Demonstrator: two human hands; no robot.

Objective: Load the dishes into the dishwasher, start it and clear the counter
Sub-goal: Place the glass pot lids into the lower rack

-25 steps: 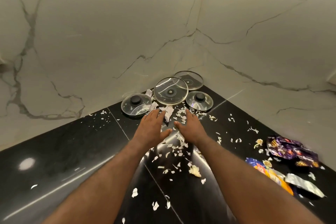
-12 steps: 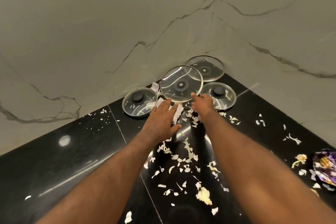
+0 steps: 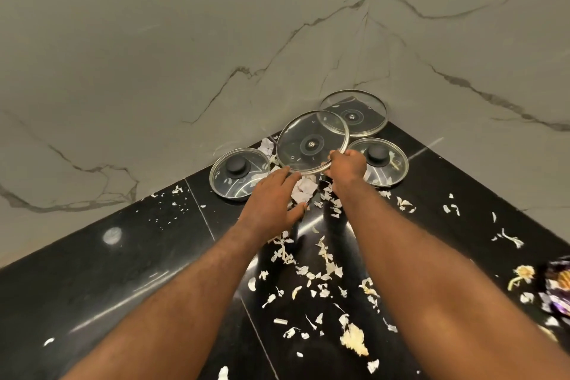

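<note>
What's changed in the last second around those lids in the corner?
Both hands moved forward from the scraps to the lids. The right hand has taken hold of the middle glass lid by its near rim; the left hand reached up to its edge, fingers straight. The left knobbed lid, right knobbed lid and back lid stayed put.

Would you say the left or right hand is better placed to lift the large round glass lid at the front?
Right. The right hand grips the metal rim of the large round glass lid; the left hand is flat, fingertips only at its lower edge.
</note>
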